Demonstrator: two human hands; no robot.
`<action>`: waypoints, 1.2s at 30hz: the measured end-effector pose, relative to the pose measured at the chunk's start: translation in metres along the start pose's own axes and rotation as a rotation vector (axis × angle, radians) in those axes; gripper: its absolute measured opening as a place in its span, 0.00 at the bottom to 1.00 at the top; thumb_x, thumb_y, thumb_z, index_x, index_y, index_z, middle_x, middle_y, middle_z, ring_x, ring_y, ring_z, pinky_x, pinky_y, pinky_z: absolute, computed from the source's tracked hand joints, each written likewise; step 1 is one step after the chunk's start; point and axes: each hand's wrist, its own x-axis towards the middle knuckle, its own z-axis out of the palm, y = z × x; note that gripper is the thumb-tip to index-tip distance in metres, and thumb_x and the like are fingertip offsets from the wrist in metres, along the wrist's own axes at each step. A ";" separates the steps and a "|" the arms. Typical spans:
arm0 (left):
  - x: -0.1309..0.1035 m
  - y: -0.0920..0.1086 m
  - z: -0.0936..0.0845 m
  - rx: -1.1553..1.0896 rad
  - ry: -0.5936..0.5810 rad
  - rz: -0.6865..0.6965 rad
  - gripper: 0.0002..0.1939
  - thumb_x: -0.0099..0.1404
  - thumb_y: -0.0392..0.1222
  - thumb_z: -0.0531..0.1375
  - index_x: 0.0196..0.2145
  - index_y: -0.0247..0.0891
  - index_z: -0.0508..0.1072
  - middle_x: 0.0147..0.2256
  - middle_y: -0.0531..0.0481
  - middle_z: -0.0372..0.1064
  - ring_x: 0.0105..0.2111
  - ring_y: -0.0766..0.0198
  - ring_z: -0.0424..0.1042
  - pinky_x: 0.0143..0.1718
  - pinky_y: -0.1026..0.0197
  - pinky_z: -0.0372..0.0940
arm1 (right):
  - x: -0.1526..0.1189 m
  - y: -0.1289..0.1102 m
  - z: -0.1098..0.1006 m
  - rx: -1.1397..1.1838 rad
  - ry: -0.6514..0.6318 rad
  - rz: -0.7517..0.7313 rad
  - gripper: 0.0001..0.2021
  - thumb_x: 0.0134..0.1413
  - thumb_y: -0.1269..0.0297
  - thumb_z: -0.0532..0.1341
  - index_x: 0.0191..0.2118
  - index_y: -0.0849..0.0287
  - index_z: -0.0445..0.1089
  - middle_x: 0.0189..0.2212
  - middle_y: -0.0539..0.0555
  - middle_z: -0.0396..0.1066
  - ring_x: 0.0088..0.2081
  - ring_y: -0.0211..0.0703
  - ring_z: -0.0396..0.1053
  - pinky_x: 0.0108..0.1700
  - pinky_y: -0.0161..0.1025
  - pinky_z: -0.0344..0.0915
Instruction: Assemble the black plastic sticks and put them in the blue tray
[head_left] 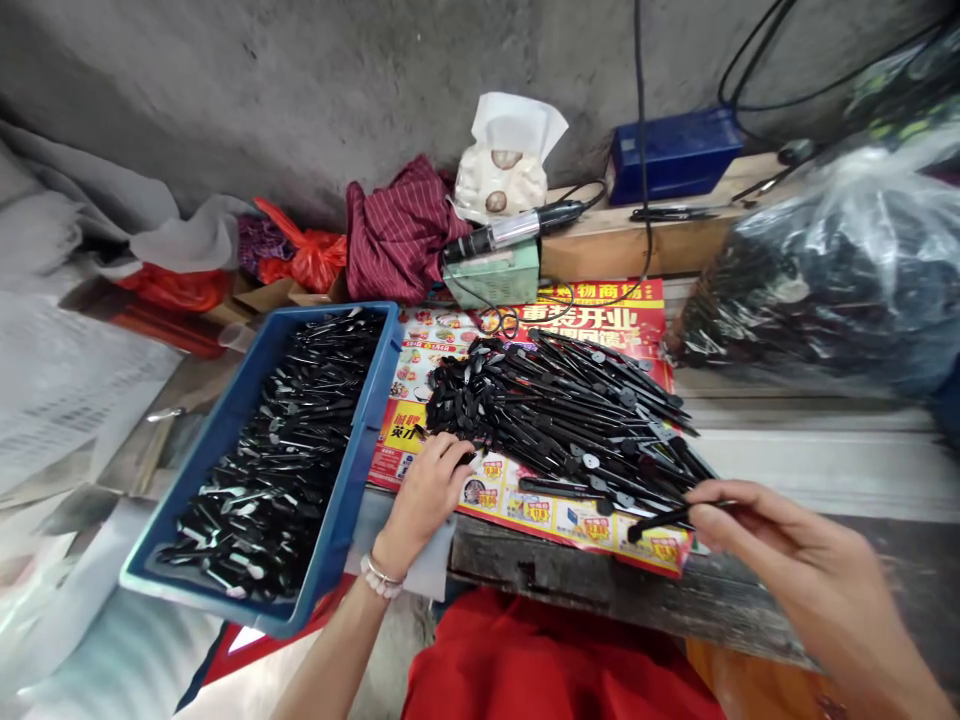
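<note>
My right hand (pixel 772 540) pinches a slim black stick-like part (pixel 660 521) with a rounded end, low over the front right corner of a printed flyer (pixel 517 505). My left hand (pixel 435 478) is closed, fingertips together, at the near left edge of the flyer. A small dark piece shows at its fingertips, its exact kind unclear. Just beyond it lies a heap of small black pieces (pixel 457 395). Long thin black parts (pixel 592 420), some with round flat heads, are piled across the flyer between my hands.
A blue tray (pixel 360 440) full of similar black parts stands at left. Behind are a maroon cloth (pixel 397 235), a tissue pack (pixel 502 180), a corded handheld tool (pixel 517 230) on a green box (pixel 495 275), and a blue box (pixel 675 155). A filled plastic bag (pixel 832 270) sits right.
</note>
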 end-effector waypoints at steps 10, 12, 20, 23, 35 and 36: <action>-0.007 -0.002 0.006 0.092 0.078 0.062 0.11 0.69 0.35 0.53 0.47 0.36 0.71 0.44 0.42 0.66 0.45 0.55 0.66 0.49 0.53 0.65 | -0.015 0.011 0.065 -0.218 -0.244 -0.350 0.09 0.62 0.61 0.56 0.40 0.54 0.73 0.37 0.56 0.71 0.37 0.44 0.71 0.39 0.39 0.69; -0.007 -0.002 0.006 0.122 0.077 0.053 0.11 0.69 0.36 0.53 0.47 0.37 0.72 0.43 0.42 0.67 0.44 0.55 0.66 0.47 0.52 0.65 | -0.016 0.017 0.068 -0.202 -0.240 -0.348 0.09 0.62 0.63 0.56 0.41 0.55 0.73 0.38 0.56 0.70 0.39 0.45 0.71 0.41 0.39 0.69; 0.004 0.009 0.001 -0.017 0.068 0.050 0.09 0.67 0.35 0.53 0.39 0.35 0.73 0.38 0.43 0.70 0.41 0.54 0.68 0.45 0.52 0.65 | -0.022 0.029 0.055 -0.105 -0.199 -0.182 0.10 0.62 0.60 0.57 0.41 0.57 0.74 0.41 0.56 0.76 0.42 0.46 0.73 0.46 0.40 0.69; 0.008 0.026 0.000 -0.263 0.029 0.017 0.08 0.66 0.34 0.54 0.39 0.37 0.73 0.38 0.48 0.74 0.39 0.60 0.72 0.43 0.59 0.67 | -0.023 0.032 0.053 -0.084 -0.206 -0.084 0.12 0.59 0.57 0.59 0.41 0.57 0.75 0.40 0.55 0.77 0.40 0.47 0.74 0.42 0.40 0.70; 0.043 0.082 0.017 -0.673 -0.007 0.062 0.07 0.60 0.31 0.60 0.33 0.39 0.77 0.34 0.49 0.76 0.36 0.63 0.74 0.40 0.62 0.68 | 0.016 0.009 0.081 0.446 -0.351 0.246 0.21 0.51 0.46 0.62 0.37 0.62 0.74 0.22 0.49 0.66 0.18 0.30 0.52 0.19 0.31 0.51; 0.044 0.083 0.018 -0.721 -0.016 0.066 0.07 0.60 0.31 0.60 0.32 0.39 0.77 0.34 0.49 0.76 0.36 0.63 0.74 0.41 0.62 0.68 | 0.019 0.008 0.083 0.493 -0.336 0.274 0.22 0.48 0.44 0.63 0.35 0.63 0.73 0.21 0.48 0.64 0.18 0.29 0.50 0.19 0.31 0.49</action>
